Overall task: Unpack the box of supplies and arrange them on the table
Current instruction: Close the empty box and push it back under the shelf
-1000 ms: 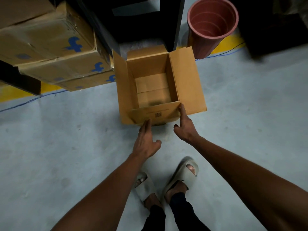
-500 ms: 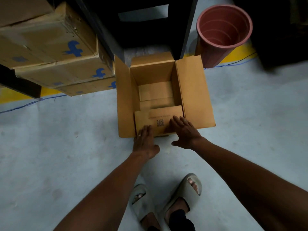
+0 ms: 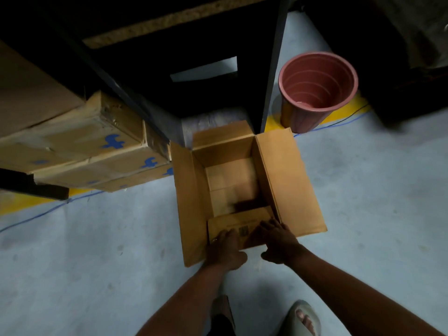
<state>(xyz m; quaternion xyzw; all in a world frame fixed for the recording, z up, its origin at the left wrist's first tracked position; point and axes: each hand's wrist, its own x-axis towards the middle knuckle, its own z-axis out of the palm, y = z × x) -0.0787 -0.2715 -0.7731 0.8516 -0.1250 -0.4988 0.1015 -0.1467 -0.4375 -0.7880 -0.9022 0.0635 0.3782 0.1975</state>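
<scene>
An open brown cardboard box stands on the grey floor in front of me, its four flaps folded outward. Inside I see only its bare cardboard bottom. My left hand lies flat on the near flap, fingers straight. My right hand presses the same flap beside it, fingers spread over the printed code.
Taped cartons with blue marks are stacked at the left under a dark table frame. A pink ribbed bucket stands behind the box at the right. Blue cable and yellow floor tape run along the back. My sandalled feet are below.
Both hands moved forward onto the near flap and pushed it down. The view has shifted, and the box now sits lower and closer in the frame.
</scene>
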